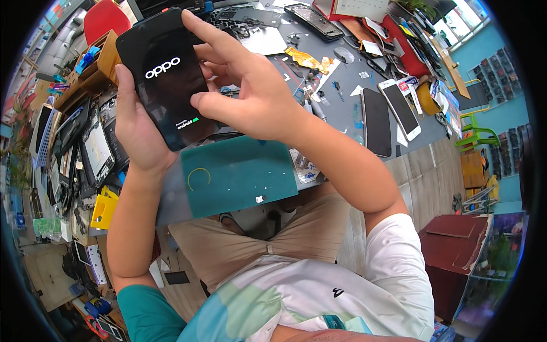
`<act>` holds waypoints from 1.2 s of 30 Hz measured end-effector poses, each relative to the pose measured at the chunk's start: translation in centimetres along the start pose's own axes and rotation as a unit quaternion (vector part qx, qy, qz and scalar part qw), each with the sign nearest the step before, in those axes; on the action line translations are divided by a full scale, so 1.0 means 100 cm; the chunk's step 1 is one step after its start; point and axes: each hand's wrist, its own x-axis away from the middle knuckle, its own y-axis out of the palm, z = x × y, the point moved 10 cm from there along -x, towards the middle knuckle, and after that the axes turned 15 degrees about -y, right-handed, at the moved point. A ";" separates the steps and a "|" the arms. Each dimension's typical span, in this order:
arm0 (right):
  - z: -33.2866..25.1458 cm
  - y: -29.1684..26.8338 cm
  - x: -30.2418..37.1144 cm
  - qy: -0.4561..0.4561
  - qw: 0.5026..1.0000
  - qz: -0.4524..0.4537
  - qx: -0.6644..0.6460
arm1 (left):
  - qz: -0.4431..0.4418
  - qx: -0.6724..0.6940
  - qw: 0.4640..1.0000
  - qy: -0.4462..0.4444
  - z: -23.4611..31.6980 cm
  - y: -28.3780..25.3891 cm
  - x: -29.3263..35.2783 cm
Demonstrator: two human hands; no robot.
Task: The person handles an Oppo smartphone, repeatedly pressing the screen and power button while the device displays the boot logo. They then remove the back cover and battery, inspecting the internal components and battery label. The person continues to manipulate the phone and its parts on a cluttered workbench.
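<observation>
A black smartphone [162,94] is tilted up in front of me, its dark screen lit with a white logo and a small green mark near the bottom. My left hand [139,134] wraps its left side and lower corner, the thumb lying along the edge. On the other side, my right hand [256,91] has its index finger at the top right edge and its thumb over the lower right of the screen. The remaining right fingers curl partly behind the phone. Below both hands lies a teal work mat [239,182] with a thin yellow ring and small white scraps.
Right of my forearm lie a black phone [376,122] and a white phone [400,108], near a yellow tape roll [427,98]. Orange flex cables [307,60] and an opened phone [314,21] are farther back. A wooden organizer [108,60] and piled phone parts crowd the left.
</observation>
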 end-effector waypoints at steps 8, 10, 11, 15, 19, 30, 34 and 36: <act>0.003 -0.002 0.001 -0.010 1.000 0.021 0.018 | -0.019 0.000 1.000 0.006 -0.001 0.001 -0.002; 0.003 -0.002 0.000 -0.006 1.000 0.015 0.008 | -0.005 -0.002 1.000 0.004 -0.001 -0.002 -0.002; 0.003 -0.001 0.000 -0.004 1.000 0.012 0.003 | 0.001 -0.003 1.000 0.003 -0.001 -0.003 -0.002; 0.005 -0.001 0.001 -0.007 1.000 0.023 -0.007 | -0.002 -0.004 1.000 -0.007 -0.003 -0.004 -0.002; 0.004 -0.001 0.001 -0.009 1.000 0.024 0.004 | -0.014 0.007 1.000 -0.008 -0.002 -0.002 -0.001; -0.002 0.005 -0.005 0.044 0.993 -0.031 -0.106 | -0.017 0.017 1.000 -0.008 -0.001 -0.003 0.000; -0.005 0.006 -0.007 0.048 0.992 -0.039 -0.114 | -0.015 0.016 1.000 -0.003 0.000 -0.002 0.001; -0.010 0.006 -0.008 0.043 0.992 -0.043 -0.107 | -0.012 0.006 1.000 0.001 0.000 -0.003 0.001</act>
